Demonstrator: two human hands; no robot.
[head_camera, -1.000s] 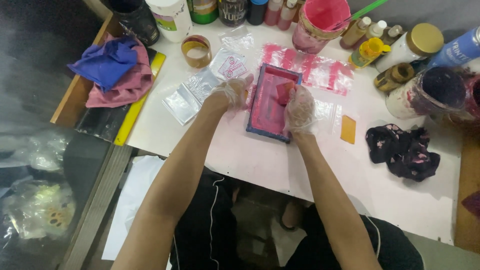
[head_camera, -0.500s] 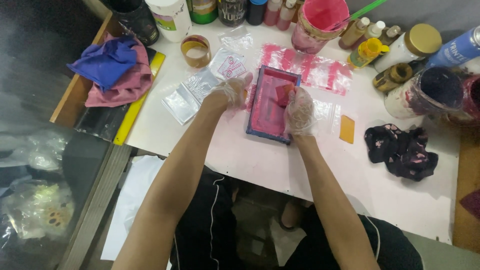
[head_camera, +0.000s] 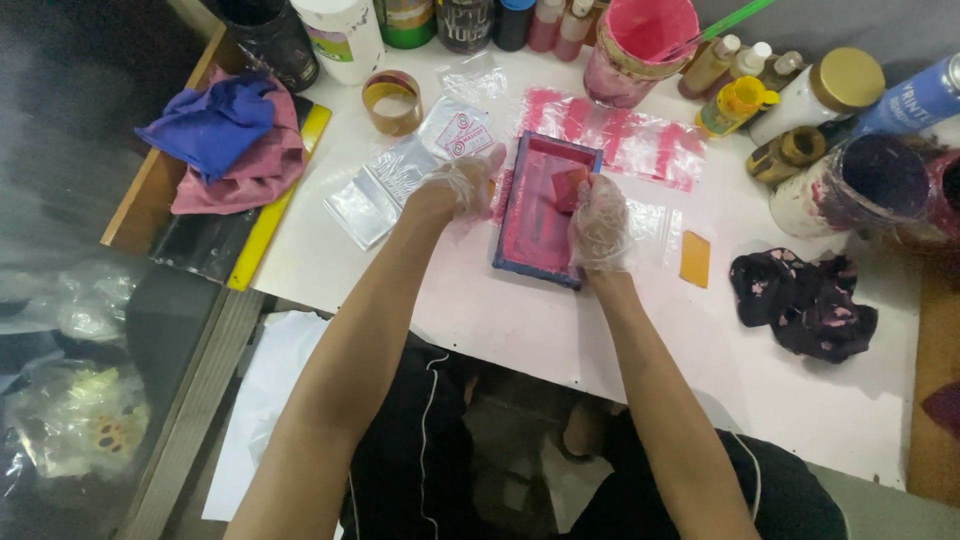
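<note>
A small blue-framed printing screen (head_camera: 520, 255) covered in pink ink lies on the white table (head_camera: 520, 330). My right hand (head_camera: 598, 225), in a thin clear glove, grips a small pink-stained scraper (head_camera: 568, 186) pressed onto the screen's mesh. My left hand (head_camera: 462, 182), also gloved, rests on the screen's left edge and holds the frame down. Clear plastic pouches (head_camera: 385, 185) lie just left of the left hand.
A pink ink tub (head_camera: 640, 45), bottles and jars line the table's far edge. A tape roll (head_camera: 392, 100) stands at the back left, blue and pink rags (head_camera: 225, 140) at the left, an orange card (head_camera: 694, 259) and a dark stained rag (head_camera: 805, 300) at the right.
</note>
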